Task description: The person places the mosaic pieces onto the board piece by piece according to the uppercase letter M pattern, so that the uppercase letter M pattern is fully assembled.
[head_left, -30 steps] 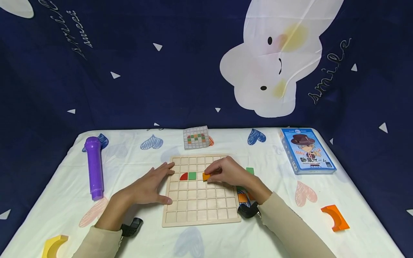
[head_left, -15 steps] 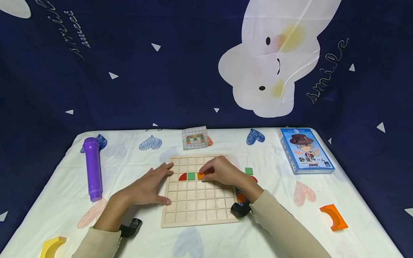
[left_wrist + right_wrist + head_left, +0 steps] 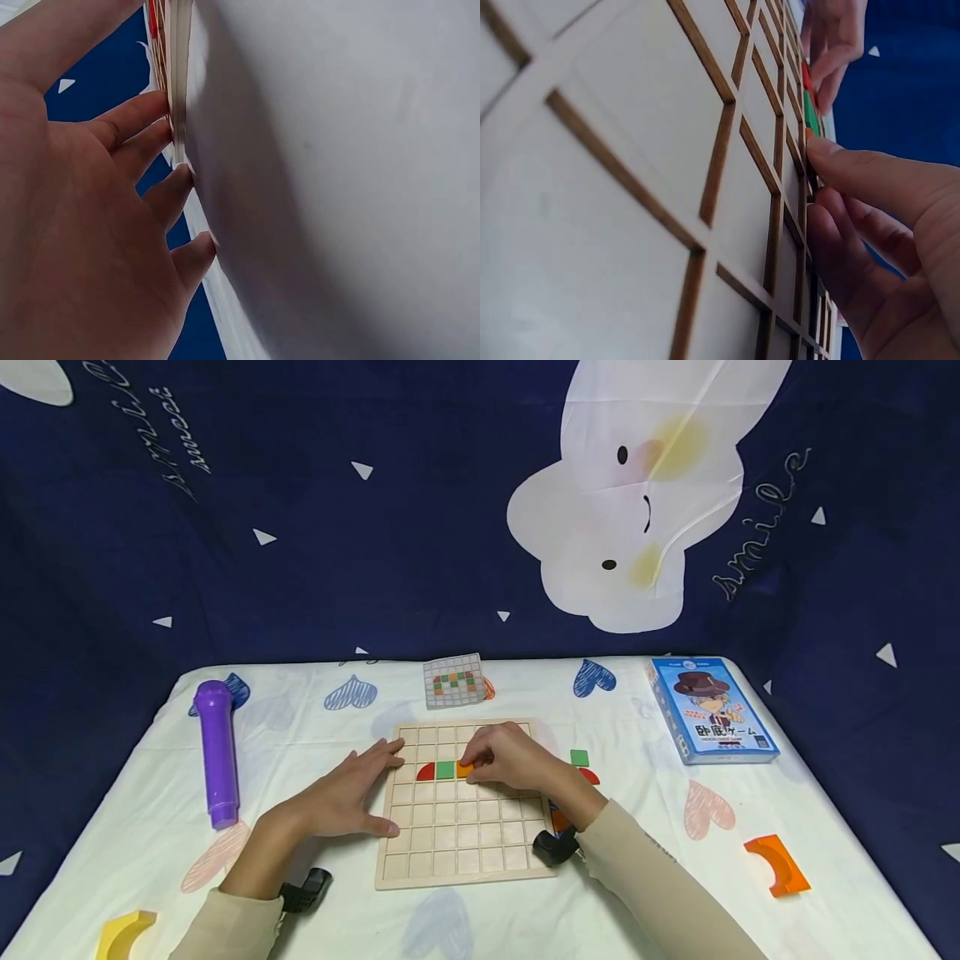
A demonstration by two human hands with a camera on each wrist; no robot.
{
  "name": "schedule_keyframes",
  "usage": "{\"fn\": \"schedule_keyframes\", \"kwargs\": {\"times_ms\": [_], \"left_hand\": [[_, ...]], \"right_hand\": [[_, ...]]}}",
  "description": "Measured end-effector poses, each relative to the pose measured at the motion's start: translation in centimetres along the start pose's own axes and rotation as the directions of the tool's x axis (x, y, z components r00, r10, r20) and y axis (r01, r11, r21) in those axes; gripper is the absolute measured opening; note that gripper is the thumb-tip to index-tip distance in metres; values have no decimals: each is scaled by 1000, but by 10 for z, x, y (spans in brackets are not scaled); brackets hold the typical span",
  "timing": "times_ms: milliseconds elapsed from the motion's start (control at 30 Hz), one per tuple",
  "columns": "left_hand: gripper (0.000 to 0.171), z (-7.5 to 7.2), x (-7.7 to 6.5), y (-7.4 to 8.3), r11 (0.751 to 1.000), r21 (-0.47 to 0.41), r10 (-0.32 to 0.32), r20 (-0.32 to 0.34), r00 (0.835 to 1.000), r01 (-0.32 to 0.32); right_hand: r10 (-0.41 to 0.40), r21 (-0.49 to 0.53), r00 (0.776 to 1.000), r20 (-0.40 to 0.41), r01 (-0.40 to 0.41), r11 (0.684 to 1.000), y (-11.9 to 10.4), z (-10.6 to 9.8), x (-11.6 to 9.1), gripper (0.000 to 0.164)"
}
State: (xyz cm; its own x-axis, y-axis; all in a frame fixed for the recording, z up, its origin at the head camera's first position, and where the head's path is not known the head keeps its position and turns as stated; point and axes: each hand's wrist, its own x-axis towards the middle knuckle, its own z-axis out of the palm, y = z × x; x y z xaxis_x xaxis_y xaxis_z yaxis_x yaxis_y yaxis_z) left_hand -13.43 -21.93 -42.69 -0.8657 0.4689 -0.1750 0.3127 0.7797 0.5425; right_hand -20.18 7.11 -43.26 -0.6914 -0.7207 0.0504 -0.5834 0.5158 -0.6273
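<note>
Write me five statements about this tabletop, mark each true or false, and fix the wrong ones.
1. The right hand pinches an orange tile at the wooden board. True.
2. The left hand is gripping a purple microphone. False: it rests at the board's left edge.
3. The green tile on the board lies between the red tile and the pinched orange tile. True.
4. That red tile is a full square. False: one of its sides is curved.
5. The blue box lies to the right of the board. True.
</note>
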Motion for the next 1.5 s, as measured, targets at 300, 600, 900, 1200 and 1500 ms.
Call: {"fn": "schedule_keyframes", "kwargs": {"times_ms": [300,600,900,1200,1500], "left_hand": [[93,-2,0,2,1000,-2,-5,5,1000,5],[93,-1,0,1,1000,-9,5,5,1000,-5],[94,0,1,1,999,-36,-10,21,1000,11],[93,1,3,1,999,-39,-2,24,1000,3],[92,1,3,-1,999,-39,-18,26,999,19]], "right_hand": [[26,-6,1000,4,-26,1000,-1,0,0,19],[43,15,999,21,-43,999,1,2,3,19],[42,24,999,16,-42,999,2,3,3,18],[51,-32,999,17,-50,998,3,1,1,19],[17,-48,998,62,-14,999,5,-4,-5,27]]}}
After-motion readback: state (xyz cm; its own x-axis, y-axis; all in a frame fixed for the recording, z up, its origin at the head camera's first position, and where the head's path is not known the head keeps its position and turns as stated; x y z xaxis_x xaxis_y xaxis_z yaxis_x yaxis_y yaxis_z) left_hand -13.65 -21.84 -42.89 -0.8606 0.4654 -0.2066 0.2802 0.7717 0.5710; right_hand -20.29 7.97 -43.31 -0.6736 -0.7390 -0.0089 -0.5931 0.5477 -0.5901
